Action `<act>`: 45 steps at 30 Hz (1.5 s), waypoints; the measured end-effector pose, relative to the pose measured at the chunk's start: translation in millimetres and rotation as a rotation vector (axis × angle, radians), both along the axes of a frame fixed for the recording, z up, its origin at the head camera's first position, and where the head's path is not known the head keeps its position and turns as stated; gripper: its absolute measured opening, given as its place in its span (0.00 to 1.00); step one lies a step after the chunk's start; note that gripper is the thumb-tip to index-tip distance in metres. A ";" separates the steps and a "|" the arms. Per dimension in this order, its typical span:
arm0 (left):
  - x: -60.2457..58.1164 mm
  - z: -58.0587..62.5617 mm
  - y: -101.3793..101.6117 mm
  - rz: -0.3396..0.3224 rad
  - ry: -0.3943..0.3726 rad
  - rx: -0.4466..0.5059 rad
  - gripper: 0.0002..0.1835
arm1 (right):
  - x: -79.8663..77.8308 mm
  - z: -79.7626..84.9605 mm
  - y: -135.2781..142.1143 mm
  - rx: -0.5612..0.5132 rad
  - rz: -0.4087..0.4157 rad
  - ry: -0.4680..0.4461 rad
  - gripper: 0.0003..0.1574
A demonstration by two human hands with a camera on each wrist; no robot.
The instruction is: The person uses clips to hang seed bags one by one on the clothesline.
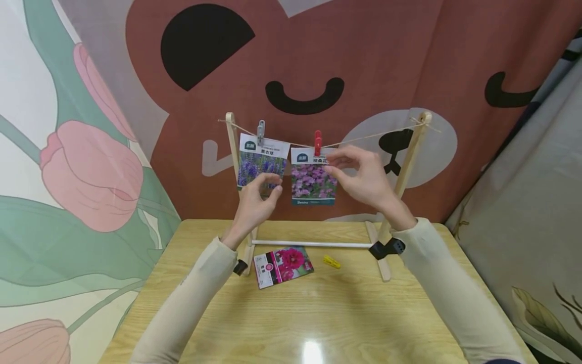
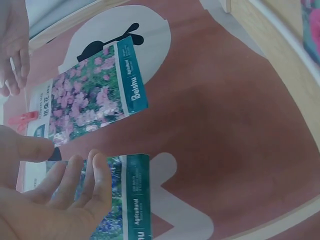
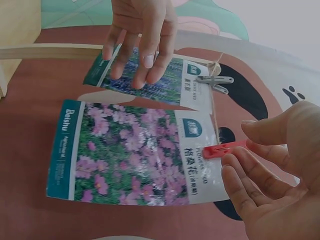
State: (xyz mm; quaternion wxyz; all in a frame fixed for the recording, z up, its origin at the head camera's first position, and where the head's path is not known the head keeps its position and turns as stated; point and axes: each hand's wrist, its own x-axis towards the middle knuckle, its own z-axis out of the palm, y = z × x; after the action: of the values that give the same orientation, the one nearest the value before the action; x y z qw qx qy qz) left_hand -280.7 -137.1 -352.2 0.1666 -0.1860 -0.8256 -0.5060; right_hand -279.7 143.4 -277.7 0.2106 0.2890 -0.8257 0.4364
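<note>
Two seed packets hang from a string, one with purple-blue flowers (image 1: pixel 261 164) and one with pink flowers (image 1: pixel 313 182). A grey clothespin (image 1: pixel 261 132) clips the first, and a red clothespin (image 1: pixel 318 143) the second. My left hand (image 1: pixel 260 199) is in front of the purple-blue packet, fingers loosely bent with nothing between them. Beside the pink packet's upper right, my right hand (image 1: pixel 364 174) has its thumb and fingers apart. In the right wrist view its fingertips (image 3: pixel 231 161) overlap the end of the red clothespin; the left wrist view shows a gap there.
The string runs between two wooden posts (image 1: pixel 409 156) joined low down by a white rod (image 1: pixel 313 244). On the wooden table (image 1: pixel 273 323) lie a packet with a magenta flower (image 1: pixel 284 265) and a yellow clothespin (image 1: pixel 332 261). A patterned curtain (image 1: pixel 364 60) hangs behind.
</note>
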 end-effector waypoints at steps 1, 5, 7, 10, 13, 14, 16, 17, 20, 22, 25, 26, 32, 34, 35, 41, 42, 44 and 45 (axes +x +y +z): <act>0.2 -1.8 -0.8 0.000 -0.005 0.002 0.15 | 0.2 -1.9 0.5 0.000 -0.004 -0.009 0.17; 0.8 -9.5 -4.0 0.004 -0.027 0.008 0.16 | 1.6 -10.0 3.0 0.009 -0.008 -0.048 0.17; 1.0 -12.6 -5.1 0.004 -0.037 0.015 0.16 | 2.9 -13.6 4.7 0.016 -0.010 -0.062 0.17; 1.3 -15.7 -6.3 0.004 -0.043 0.027 0.16 | 4.6 -18.5 7.3 0.021 -0.008 -0.066 0.17; 1.6 -18.4 -7.8 0.011 -0.057 0.027 0.16 | 5.9 -23.1 9.6 0.023 -0.009 -0.079 0.17; 1.3 -19.7 -8.4 0.013 -0.062 0.024 0.16 | 6.3 -24.6 10.2 0.021 -0.008 -0.087 0.17; 1.0 -22.7 -9.1 0.018 -0.075 0.018 0.16 | 7.3 -28.1 11.4 0.016 -0.010 -0.111 0.17; 1.0 -24.3 -9.4 0.018 -0.081 0.017 0.17 | 7.9 -30.0 11.9 0.016 -0.014 -0.122 0.17; 0.3 -28.9 -9.7 0.020 -0.084 0.013 0.17 | 8.4 -35.9 13.4 0.016 -0.021 -0.137 0.17; 0.3 -31.1 -9.7 0.020 -0.085 0.012 0.17 | 7.3 -40.5 14.6 0.017 -0.026 -0.138 0.17; -0.2 -35.7 -9.8 0.019 -0.087 0.005 0.17 | 5.4 -47.8 16.8 0.017 -0.032 -0.139 0.16; -0.2 -37.3 -9.8 0.020 -0.089 0.003 0.17 | 4.7 -50.5 17.5 0.013 -0.032 -0.142 0.17; -1.3 -47.5 -9.7 0.027 -0.106 -0.004 0.17 | 3.4 -68.1 20.9 0.003 -0.033 -0.191 0.18; -2.0 -50.7 -10.0 0.030 -0.114 -0.009 0.17 | 3.9 -73.8 21.5 0.000 -0.033 -0.214 0.19; -2.3 -52.4 -10.2 0.031 -0.120 -0.011 0.17 | 4.2 -76.5 21.8 -0.003 -0.033 -0.225 0.19; -2.5 -58.9 -12.8 0.032 -0.143 -0.005 0.17 | 4.0 -88.4 20.8 -0.029 -0.025 -0.267 0.19; -2.5 -59.7 -13.1 0.032 -0.143 -0.001 0.17 | 3.6 -90.0 20.5 -0.034 -0.025 -0.271 0.19; -2.6 -61.4 -13.4 0.033 -0.143 -0.001 0.17 | 2.9 -93.6 20.1 -0.039 -0.029 -0.277 0.19; -2.6 -62.6 -13.6 0.036 -0.143 -0.003 0.16 | 2.6 -95.6 19.9 -0.040 -0.032 -0.279 0.19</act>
State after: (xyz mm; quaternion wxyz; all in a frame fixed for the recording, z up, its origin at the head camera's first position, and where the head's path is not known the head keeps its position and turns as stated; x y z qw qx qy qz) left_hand -283.3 -150.7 -414.8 0.1161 -0.1347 -0.8393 -0.5138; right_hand -277.1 163.3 -373.4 0.1063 0.2079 -0.8426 0.4853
